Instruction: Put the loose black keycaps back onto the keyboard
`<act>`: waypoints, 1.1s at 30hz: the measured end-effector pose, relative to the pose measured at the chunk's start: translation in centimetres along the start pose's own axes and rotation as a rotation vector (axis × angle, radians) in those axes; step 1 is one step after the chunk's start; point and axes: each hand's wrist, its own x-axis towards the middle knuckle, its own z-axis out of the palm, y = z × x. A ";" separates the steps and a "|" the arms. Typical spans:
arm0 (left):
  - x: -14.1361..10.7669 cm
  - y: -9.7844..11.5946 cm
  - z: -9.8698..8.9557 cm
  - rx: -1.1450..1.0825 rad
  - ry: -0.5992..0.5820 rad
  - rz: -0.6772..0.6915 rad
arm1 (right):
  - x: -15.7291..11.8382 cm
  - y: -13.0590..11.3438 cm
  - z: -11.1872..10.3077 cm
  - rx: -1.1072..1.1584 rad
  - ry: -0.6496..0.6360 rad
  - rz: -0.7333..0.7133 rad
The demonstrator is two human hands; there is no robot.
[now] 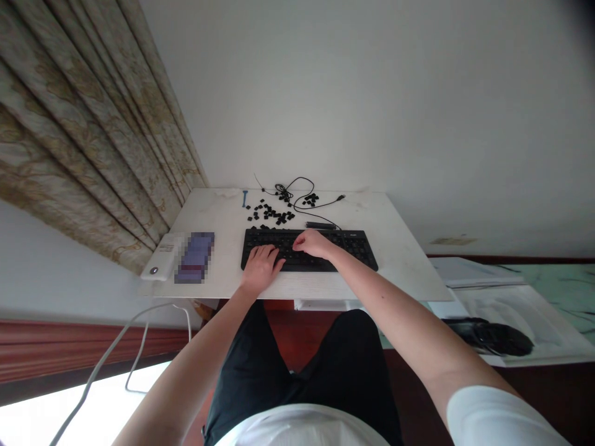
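A black keyboard (pixel 307 262) lies near the front edge of the white table. My left hand (pixel 261 263) rests palm down on its left part, fingers stretched over the keys and thumb apart. Above the middle keys, my right hand (pixel 312 243) is closed in a pinch with its fingertips low over the keyboard. Whatever is between those fingertips is too small to make out. Loose black keycaps (pixel 281 218) are scattered behind the keyboard, and a smaller group of keycaps (pixel 310 199) sits farther back by the cable.
A black cable (pixel 302 209) coils at the back of the table (pixel 372 217). Near it lies a small blue tool (pixel 245 198). To the left are a white box (pixel 160 257) and a pixelated purple item (pixel 194 257). A black object (pixel 497 337) stands low on the right.
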 end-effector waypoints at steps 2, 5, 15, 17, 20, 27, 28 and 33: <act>-0.1 -0.1 0.0 -0.005 0.011 -0.004 | 0.3 -0.1 0.0 0.001 -0.011 0.016; -0.1 -0.2 0.0 -0.010 0.031 -0.020 | 0.7 -0.1 0.1 0.024 -0.026 0.049; -0.1 -0.5 0.3 -0.033 0.033 -0.049 | 0.9 0.3 0.0 0.135 -0.045 0.083; 0.0 -0.5 0.3 -0.037 0.031 -0.053 | 0.8 0.2 -0.1 0.139 -0.051 0.088; 0.0 -0.6 0.3 -0.035 0.026 -0.052 | 0.7 0.0 -0.2 0.128 -0.050 0.085; 0.0 -0.5 0.2 -0.041 0.024 -0.052 | 0.3 0.4 -0.6 0.067 -0.026 0.087; 0.0 -0.5 0.2 -0.041 0.022 -0.052 | 0.1 0.5 -0.8 0.059 -0.021 0.088; 0.0 -0.4 0.1 -0.034 0.005 -0.060 | -0.4 0.8 -1.5 -0.026 -0.043 0.086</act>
